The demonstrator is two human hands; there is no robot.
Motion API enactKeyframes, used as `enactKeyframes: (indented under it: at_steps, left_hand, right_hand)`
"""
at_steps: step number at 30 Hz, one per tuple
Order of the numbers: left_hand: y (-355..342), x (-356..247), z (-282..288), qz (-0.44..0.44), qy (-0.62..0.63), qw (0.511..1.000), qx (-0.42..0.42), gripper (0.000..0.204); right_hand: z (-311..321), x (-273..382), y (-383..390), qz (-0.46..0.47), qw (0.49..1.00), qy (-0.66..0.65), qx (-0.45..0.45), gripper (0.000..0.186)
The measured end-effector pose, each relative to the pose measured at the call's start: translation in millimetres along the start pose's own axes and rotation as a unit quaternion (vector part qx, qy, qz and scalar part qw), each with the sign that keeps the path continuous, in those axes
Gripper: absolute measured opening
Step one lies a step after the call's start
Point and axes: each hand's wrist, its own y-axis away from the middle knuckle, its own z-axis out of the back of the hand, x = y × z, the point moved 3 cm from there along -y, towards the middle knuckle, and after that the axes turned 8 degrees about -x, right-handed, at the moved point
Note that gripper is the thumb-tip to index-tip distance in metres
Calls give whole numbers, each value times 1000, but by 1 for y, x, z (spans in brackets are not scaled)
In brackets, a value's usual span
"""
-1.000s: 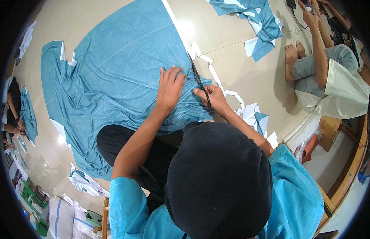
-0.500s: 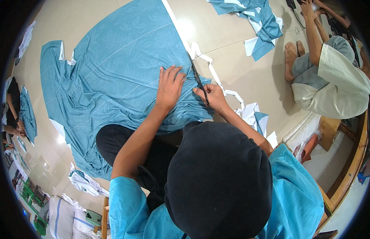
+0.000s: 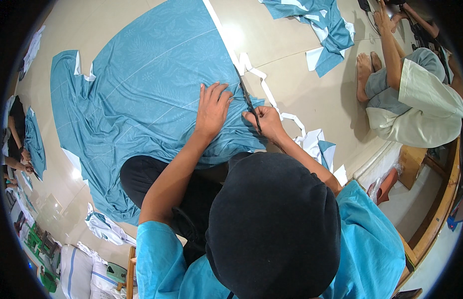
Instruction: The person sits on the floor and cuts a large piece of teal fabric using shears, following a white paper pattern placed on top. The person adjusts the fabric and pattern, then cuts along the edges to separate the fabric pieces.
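A large blue patterned cloth (image 3: 156, 65) is spread over the floor, with creases gathered near my knees. My left hand (image 3: 212, 110) lies on it with the fingers spread, pressing the cloth. My right hand (image 3: 268, 122) is closed around the handles of black scissors (image 3: 249, 103). Their blades point away from me along the cloth's right edge, where a white border (image 3: 219, 25) runs. A narrow white strip (image 3: 264, 85), cut loose, trails in bends from beside the blade tips down past my right hand.
White and blue scraps (image 3: 313, 142) lie right of my right forearm. Another blue cloth piece (image 3: 326, 32) is at the far right, near a seated person (image 3: 410, 104). Other people work at the left rim. White sacks (image 3: 77, 271) and a wooden frame (image 3: 438, 209) stand close behind.
My hands, the scissors and the cloth stay almost where they were. The person at the right has shifted an arm and leaned slightly.
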Motion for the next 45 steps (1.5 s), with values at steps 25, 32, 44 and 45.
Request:
enactKeyframes:
  at_steps: [25,32,44,45]
  left_hand:
    - [2,1,2,-3,19,1000,-15,20]
    - [2,2,2,-4,15,1000,-11,22]
    - [2,2,3,1,15,1000,-3,20]
    - [2,2,2,1,15,1000,-3,20]
  right_hand:
    - [-7,26,-14,-44,999,19,0,46]
    - [-9,30,-17,-52,999,6,4,44]
    - [-10,27,-20,-47,999,-1,2,42]
    - [-10,27,-20,-46,999,0,3,42]
